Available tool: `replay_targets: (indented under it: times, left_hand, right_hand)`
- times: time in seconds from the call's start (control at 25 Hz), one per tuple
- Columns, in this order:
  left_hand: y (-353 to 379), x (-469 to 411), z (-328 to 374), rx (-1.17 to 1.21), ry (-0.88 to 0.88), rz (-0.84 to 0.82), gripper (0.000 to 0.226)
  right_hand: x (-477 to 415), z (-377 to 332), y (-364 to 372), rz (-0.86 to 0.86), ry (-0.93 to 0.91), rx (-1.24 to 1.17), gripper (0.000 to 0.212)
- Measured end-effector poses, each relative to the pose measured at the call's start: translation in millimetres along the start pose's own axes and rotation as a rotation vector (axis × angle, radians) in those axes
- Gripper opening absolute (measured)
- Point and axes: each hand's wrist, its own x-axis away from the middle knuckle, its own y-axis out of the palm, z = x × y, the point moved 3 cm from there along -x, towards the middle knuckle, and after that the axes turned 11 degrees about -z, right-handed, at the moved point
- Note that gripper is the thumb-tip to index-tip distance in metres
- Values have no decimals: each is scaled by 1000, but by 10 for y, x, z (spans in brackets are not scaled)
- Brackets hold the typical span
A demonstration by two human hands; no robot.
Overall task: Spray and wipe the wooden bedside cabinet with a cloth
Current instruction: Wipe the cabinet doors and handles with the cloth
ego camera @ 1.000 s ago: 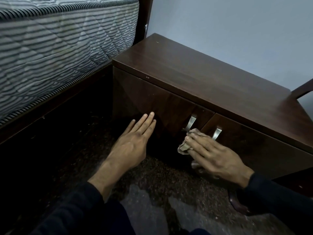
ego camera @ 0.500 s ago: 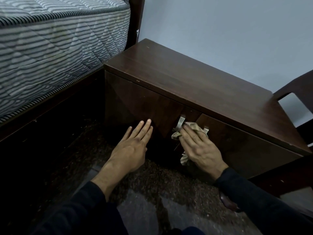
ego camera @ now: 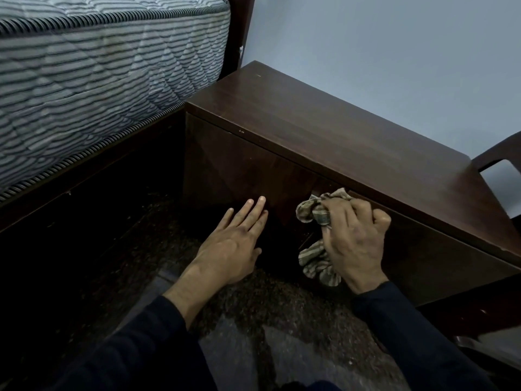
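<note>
Fingers (ego camera: 255, 211) of the left hand (ego camera: 228, 249) lie straight and released, close together, tips at the lower front of the wooden bedside cabinet (ego camera: 338, 136). Whether the palm bears on the panel or on the floor (ego camera: 253, 320) cannot be told. This hand grasps nothing; it appears to serve as a brace.

To its right, the cloth (ego camera: 310, 213), striped and bunched, is pressed against the cabinet front just below the top edge. One tail hangs loose beneath the right hand (ego camera: 358, 244), whose fingers are clenched round the cloth with the knuckles raised. The cabinet stands on the floor against the wall (ego camera: 394, 52), with its left end just beside the bed.

Assessment: the wiping step is in hand, on the front face, near mid-width. No spray bottle is in view, so spraying is judged not the present action. The next move calls for firm pressure carried across the panel, with the loose tail gathered in so that it does not drag. The right half of the front is judged yet to be covered; wet and dry areas cannot be told apart in this light.

Count, left to right:
- mattress (ego camera: 84, 88): one
- hands: two, one flat, one gripping
- cloths: one
- cabinets: one
- wooden chair-like frame (ego camera: 496, 156) at the far right: one, partly seen
- spray bottles: none visible
</note>
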Motion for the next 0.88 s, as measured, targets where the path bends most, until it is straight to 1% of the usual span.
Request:
replay_targets:
  times: [0.04, 0.16, 0.2, 0.28, 0.32, 0.36, 0.4, 0.44, 0.56, 0.64, 0.68, 0.72, 0.8, 0.84, 0.88]
  left_hand:
    - [7, 0, 5, 3, -4, -5, 75]
    - [12, -3, 28, 0, -13, -11, 76]
    - [1, 1, 30, -7, -14, -12, 76]
    - [-13, 2, 28, -22, -16, -13, 76]
    - [-18, 3, 25, -24, -19, -16, 76]
    - [-20, 4, 23, -26, -20, -22, 76]
    - [-22, -2, 23, -29, -21, -26, 76]
    - [-23, -5, 24, -32, -21, -29, 76]
    - [-31, -2, 46, -40, -20, -32, 75]
    - [-38, 29, 72, -58, -40, -35, 74]
    - [-54, 45, 82, -68, -58, -19, 72]
    - [-82, 61, 100, -70, -68, 19, 69]
    - [-190, 90, 175, -56, -36, 164, 62]
    - [-237, 97, 244, -59, 18, 242, 59]
    - [-266, 90, 331, -80, 95, 298, 59]
  right_hand:
    - [12, -67, 21, -10, 26, -14, 17]
    - [89, -144, 130, -45, -44, -6, 9]
    - [68, -116, 112, -33, -38, -8, 9]
    - [39, -82, 65, 28, 70, -50, 10]
    - [52, -119, 70, 39, 122, -78, 11]
    - [85, -177, 107, 30, 134, -97, 13]
    - [113, -212, 150, 18, 93, -100, 14]
    - [128, -208, 180, -3, 14, -98, 16]
    - [57, -14, 125, -111, -269, -143, 25]
    - [82, 49, -14, -130, -369, -206, 31]
    - [153, 55, -84, -117, -377, -226, 33]
    - [262, 80, -143, -88, -349, -241, 32]
    - [474, 287, -240, 23, -187, -246, 21]
    - [532, 470, -289, 80, -74, -228, 20]
    - [559, 664, -315, 128, 24, -194, 26]
